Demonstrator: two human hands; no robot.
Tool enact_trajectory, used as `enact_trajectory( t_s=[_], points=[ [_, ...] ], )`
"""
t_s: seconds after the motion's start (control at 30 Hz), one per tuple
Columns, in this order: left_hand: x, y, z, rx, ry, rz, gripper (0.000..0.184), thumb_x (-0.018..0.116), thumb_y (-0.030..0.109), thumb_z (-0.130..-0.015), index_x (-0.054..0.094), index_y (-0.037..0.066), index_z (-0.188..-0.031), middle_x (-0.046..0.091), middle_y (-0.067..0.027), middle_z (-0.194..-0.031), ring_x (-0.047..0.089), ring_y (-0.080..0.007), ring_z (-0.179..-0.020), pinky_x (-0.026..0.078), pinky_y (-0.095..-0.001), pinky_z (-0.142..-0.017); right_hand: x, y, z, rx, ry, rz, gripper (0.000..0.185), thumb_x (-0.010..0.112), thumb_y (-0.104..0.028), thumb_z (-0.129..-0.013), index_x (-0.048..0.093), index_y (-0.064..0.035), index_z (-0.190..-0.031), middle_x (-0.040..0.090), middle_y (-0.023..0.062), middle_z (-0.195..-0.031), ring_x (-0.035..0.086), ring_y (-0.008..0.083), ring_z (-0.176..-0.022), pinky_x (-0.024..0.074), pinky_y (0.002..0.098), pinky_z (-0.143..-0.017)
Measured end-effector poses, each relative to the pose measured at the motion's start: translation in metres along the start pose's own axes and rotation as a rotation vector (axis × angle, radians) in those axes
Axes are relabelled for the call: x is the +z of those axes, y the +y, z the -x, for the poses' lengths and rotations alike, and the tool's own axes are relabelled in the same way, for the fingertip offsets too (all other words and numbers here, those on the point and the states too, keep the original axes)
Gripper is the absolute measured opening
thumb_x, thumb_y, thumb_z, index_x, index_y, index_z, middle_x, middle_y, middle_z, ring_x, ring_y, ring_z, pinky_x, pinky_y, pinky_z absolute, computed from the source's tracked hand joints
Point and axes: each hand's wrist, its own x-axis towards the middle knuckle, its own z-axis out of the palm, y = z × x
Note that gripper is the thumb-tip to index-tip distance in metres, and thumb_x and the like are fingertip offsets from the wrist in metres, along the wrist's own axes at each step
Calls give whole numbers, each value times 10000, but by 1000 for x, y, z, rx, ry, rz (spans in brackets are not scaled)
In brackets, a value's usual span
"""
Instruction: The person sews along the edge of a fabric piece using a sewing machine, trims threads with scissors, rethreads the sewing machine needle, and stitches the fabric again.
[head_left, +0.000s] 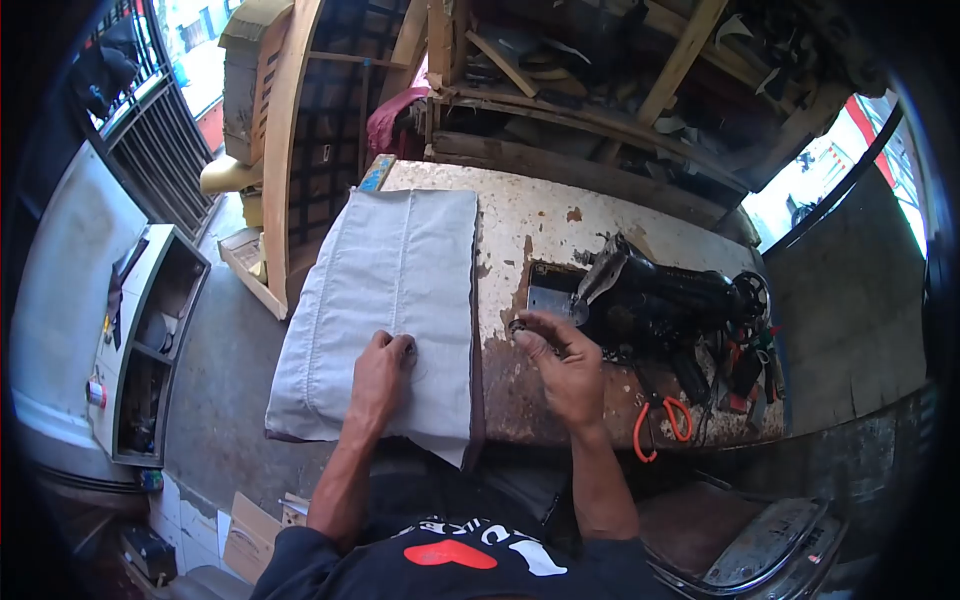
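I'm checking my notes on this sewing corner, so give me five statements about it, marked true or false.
1. The left hand is at the light grey cloth. True.
2. The sewing machine is on the cloth's left side. False: the sewing machine is to the cloth's right.
3. The right hand pinches a small dark item. True.
4. The orange-handled scissors lie on the cloth. False: the orange-handled scissors are right of the right hand, by the worktable's near edge.
5. The worktable's light surface is worn and patchy. True.
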Motion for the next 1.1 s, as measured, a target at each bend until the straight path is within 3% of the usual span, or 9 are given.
enact_trajectory(
  t_s=[0.07, 0.13, 0.17, 0.3, 0.57, 0.77, 0.87, 0.93, 1.1],
  points=[
    [-3, 7, 3, -3, 19, 26, 308, 770, 117, -901, 744, 49, -1200, 711, -137, -1058, 716, -296, -924, 565, -418, -848, 11, 8, 1, -7, -27, -32, 291, 757, -101, -983, 726, 30, -1240, 756, 64, -1125, 675, 110, -1031, 548, 274, -923],
    [-5, 17, 0, 9, 26, 598, 285, 771, 93, -919, 716, 2, -1184, 722, -133, -1094, 726, -248, -948, 576, -348, -834, 21, 8, 1, 13, -27, -79, 260, 746, -102, -993, 733, 28, -1218, 753, 64, -1107, 677, 106, -1017, 555, 273, -903],
    [-3, 24, 0, -119, -102, 1097, 272, 758, 49, -953, 685, -19, -1206, 721, -74, -1128, 701, -156, -1000, 572, -300, -869, 25, 7, 1, 44, -24, -123, 253, 741, -110, -998, 736, 29, -1209, 752, 63, -1096, 680, 104, -1006, 555, 268, -889],
    [-6, 59, 3, 115, -148, 1529, 320, 697, -22, -988, 613, -19, -1297, 714, -76, -1156, 683, -145, -1061, 578, -319, -943, 42, 1, 12, 91, -17, -218, 236, 723, -141, -1018, 743, 27, -1183, 750, 46, -1056, 687, 96, -942, 556, 251, -843],
    [4, 76, 5, 252, -151, 1458, 295, 700, -34, -981, 619, -31, -1264, 724, -114, -1227, 699, -156, -1084, 558, -309, -992, 44, -2, 19, 161, 59, -319, 209, 705, -187, -1036, 734, -15, -1151, 728, 5, -904, 654, 55, -753, 542, 216, -700],
    [4, 79, 7, 287, -124, 1257, 323, 688, -106, -934, 643, -23, -1243, 715, -83, -1158, 691, -144, -1086, 555, -293, -977, 45, -16, 27, 492, 55, -573, 195, 699, -257, -1039, 704, -71, -1099, 692, -4, -814, 650, 88, -657, 523, 237, -557],
    [-8, 86, 5, 379, 27, 999, 356, 692, -120, -907, 652, -29, -1249, 708, -90, -1127, 710, -165, -1033, 571, -281, -932, 46, -4, 31, 455, 81, -388, 188, 696, -250, -1043, 702, -71, -1098, 653, -45, -793, 571, 46, -618, 446, 203, -550],
    [-12, 84, 2, 447, 65, 839, 378, 705, -116, -888, 665, -19, -1251, 703, -104, -1111, 720, -188, -996, 590, -305, -898, 50, 3, 32, 56, 142, 63, 185, 683, -225, -1051, 710, -47, -1095, 590, -85, -765, 479, 12, -621, 376, 203, -559],
    [-8, 81, -1, 455, 92, 765, 382, 733, -101, -852, 679, 6, -1215, 705, -130, -1104, 727, -226, -985, 600, -345, -848, 36, -29, 42, 153, 67, 264, 191, 689, -183, -1042, 741, -3, -1082, 596, -76, -770, 469, 4, -681, 382, 215, -596]
  ],
)
